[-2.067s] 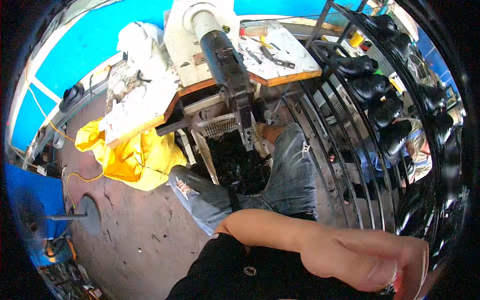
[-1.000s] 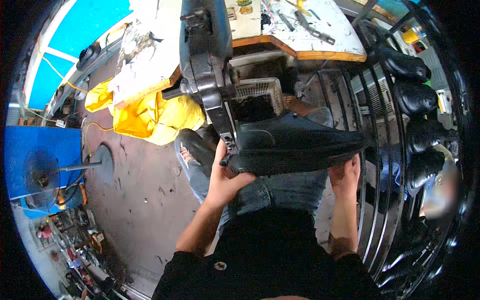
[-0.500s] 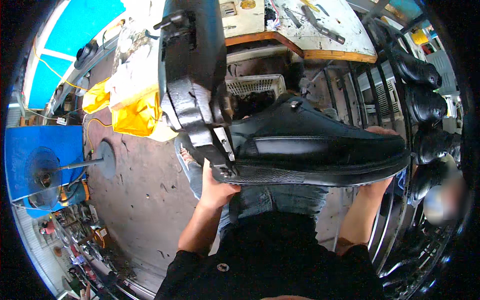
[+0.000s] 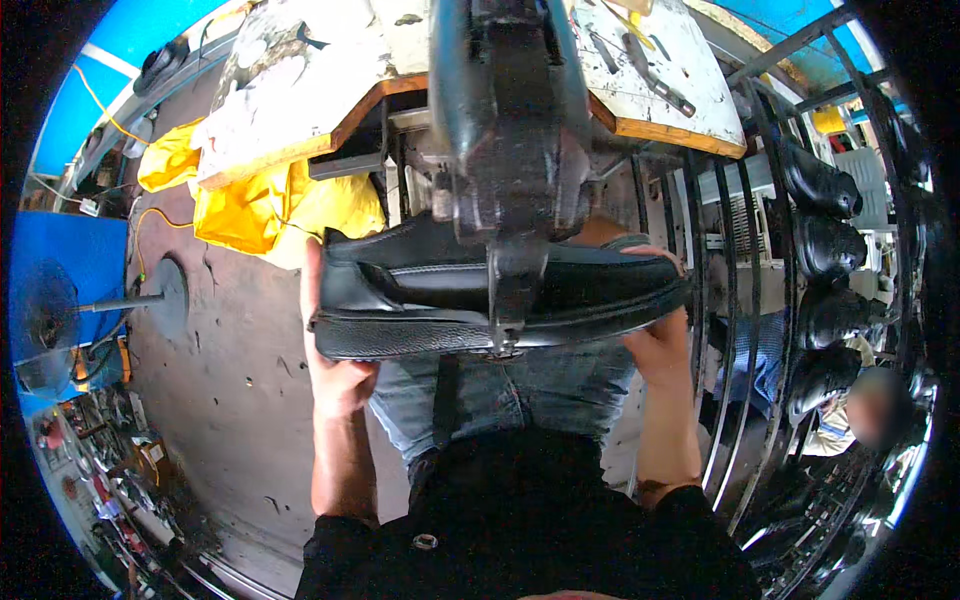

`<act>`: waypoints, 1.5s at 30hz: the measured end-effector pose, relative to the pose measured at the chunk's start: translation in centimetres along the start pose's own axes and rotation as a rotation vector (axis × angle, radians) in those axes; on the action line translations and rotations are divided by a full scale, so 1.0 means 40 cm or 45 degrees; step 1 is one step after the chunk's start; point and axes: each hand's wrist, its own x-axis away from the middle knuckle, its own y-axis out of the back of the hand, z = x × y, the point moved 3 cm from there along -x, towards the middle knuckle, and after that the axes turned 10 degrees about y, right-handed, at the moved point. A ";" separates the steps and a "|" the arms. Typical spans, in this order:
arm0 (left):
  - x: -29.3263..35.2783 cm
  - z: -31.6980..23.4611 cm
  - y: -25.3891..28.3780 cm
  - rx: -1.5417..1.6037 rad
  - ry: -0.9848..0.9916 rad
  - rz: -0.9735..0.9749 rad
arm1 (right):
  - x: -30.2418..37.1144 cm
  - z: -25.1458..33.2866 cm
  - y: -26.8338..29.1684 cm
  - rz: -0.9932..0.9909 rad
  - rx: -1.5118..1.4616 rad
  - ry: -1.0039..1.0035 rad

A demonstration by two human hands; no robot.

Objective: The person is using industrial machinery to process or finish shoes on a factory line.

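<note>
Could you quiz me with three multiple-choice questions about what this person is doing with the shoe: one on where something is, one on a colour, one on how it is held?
1. Where is the shoe?
A. On the floor
B. Under the machine
C. On the rack

2. What colour is the cloth under the bench?
A. Yellow
B. Red
C. Green

3. How is the shoe held?
A. By one hand
B. By neither hand
C. By both hands, one at each end

Answers: 1 B, the machine's foot meets the sole edge. 2 A, it shows bright yellow. 3 C, the left hand grips the heel end and the right hand the toe end.
</note>
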 end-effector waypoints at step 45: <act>-0.036 0.071 -0.116 -0.464 0.083 0.207 | 0.086 -0.344 -0.071 0.453 0.005 -0.165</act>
